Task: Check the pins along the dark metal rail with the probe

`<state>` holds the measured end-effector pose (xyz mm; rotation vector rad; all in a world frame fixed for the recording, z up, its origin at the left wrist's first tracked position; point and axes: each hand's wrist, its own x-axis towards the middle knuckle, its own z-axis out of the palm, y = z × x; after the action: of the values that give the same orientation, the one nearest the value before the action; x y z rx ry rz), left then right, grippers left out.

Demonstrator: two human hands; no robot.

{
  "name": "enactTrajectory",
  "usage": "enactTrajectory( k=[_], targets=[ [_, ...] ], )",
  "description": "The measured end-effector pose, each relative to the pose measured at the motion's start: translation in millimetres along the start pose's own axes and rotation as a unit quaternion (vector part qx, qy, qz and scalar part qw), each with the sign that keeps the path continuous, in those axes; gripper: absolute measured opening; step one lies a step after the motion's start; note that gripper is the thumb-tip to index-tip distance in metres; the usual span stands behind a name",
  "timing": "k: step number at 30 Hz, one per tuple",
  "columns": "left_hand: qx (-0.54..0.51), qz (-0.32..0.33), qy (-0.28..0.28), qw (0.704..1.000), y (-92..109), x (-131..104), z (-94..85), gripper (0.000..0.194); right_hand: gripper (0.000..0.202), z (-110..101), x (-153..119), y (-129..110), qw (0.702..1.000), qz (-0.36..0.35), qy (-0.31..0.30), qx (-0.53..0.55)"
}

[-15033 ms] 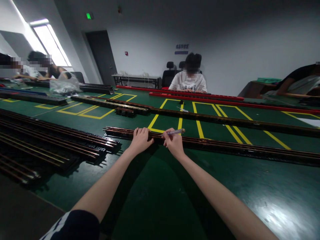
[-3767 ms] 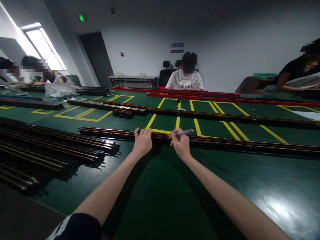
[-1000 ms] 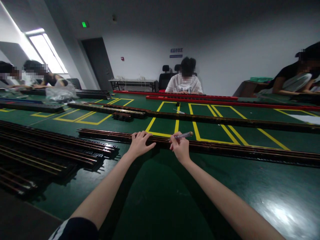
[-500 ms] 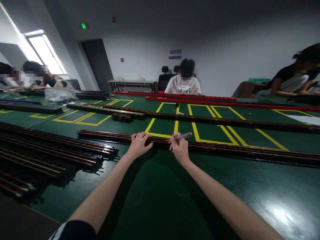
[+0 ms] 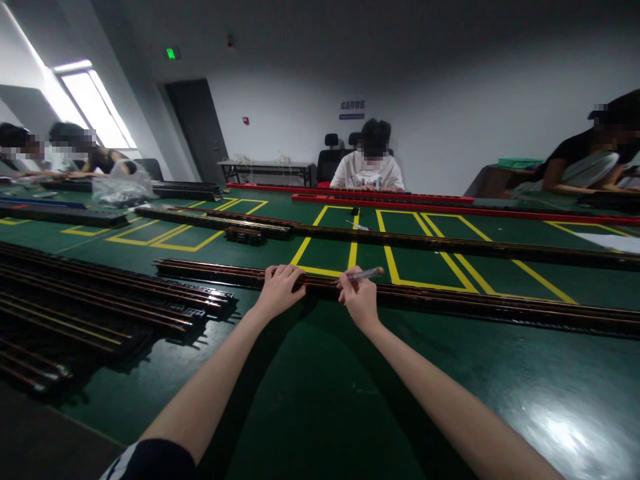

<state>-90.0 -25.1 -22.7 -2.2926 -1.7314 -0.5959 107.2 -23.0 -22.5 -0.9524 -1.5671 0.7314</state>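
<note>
A long black rail (image 5: pixel 450 300) with copper-coloured strips along it lies across the green table in front of me. My left hand (image 5: pixel 281 288) is curved over this rail, fingers across its top and far side, thumb along the near side. Just to the right, my right hand (image 5: pixel 359 297) is closed around a small screwdriver (image 5: pixel 367 273) with a clear handle and a brownish end cap. Its thin shaft slants down to the left toward the rail between my hands; whether the tip touches is too small to tell.
Several similar black rails (image 5: pixel 100 293) lie at the left. Another long rail (image 5: pixel 400 239) runs behind mine, near a second small screwdriver (image 5: pixel 357 225). Red rails (image 5: pixel 385 197) lie along the far side, with a plastic bag (image 5: pixel 123 187) at the left. Co-workers sit around the table.
</note>
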Motion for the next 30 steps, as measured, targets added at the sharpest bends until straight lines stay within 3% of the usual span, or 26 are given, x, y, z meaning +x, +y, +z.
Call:
enactTrajectory(
  k=[15,30],
  targets=[
    [0.032,0.064,-0.007,0.997,9.8,-0.9,0.3,0.04,0.031,0.3,-0.7,-1.2,1.0,-0.01,0.001,-0.001],
    [0.031,0.048,-0.002,0.998,9.6,-0.9,-3.9,0.053,0.034,1.9,-0.3,0.0,1.0,-0.013,-0.005,0.015]
  ],
)
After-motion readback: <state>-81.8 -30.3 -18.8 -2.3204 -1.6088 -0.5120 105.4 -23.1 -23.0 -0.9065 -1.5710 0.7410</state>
